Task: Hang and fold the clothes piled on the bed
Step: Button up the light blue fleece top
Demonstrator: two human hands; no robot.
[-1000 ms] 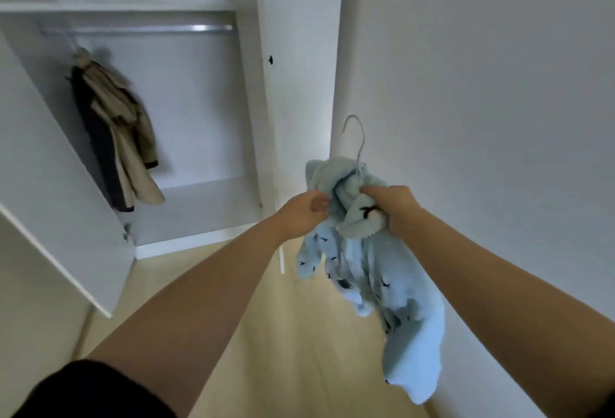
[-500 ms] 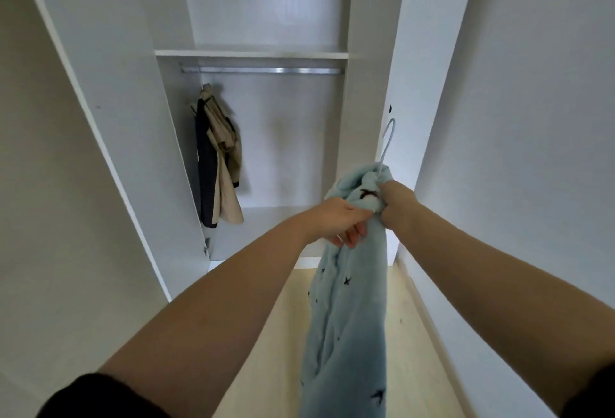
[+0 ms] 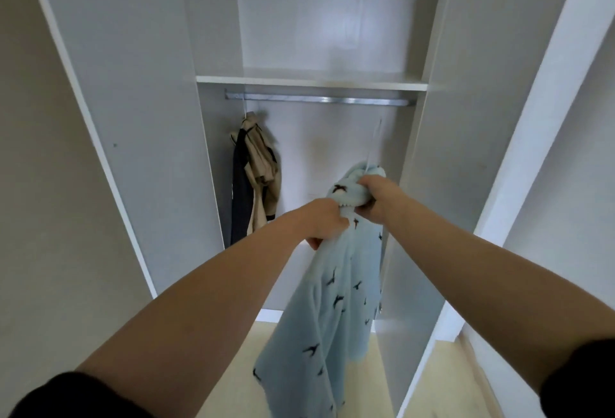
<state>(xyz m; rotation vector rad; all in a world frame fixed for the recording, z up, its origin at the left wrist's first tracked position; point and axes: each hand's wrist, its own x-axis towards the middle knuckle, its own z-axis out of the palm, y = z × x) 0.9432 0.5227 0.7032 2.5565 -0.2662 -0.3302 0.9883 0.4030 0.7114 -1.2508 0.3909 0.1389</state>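
- White wardrobe (image 3: 133,85) stands open ahead, with a shelf (image 3: 309,82) up high and a shiny metal rail (image 3: 319,100) just under it
- One beige and dark jacket (image 3: 256,178) hangs on the left end of the rail, so that bit of the job looks done
- The light blue fleece top (image 3: 332,318) with little dark birds is on a thin wire hanger (image 3: 374,141), held up inside the wardrobe, and its long part hangs down toward the pale wood floor (image 3: 229,384)
- The hanger hook pokes up above the top but sits below the rail, not on it yet; it is thin and blurry, so its tip is hard to see
- I think this top is nearly hung: the hook has to go up and over the rail, to the right of the jacket
- The bed and its pile are out of sight, so I cannot tell how many clothes are left
- The left hand (image 3: 324,223) has its fingers curled tight round a bunch of the fleece just under the neck
- The right hand (image 3: 374,199) is a bit higher, squeezing the bunched top of the fleece where the hanger comes out
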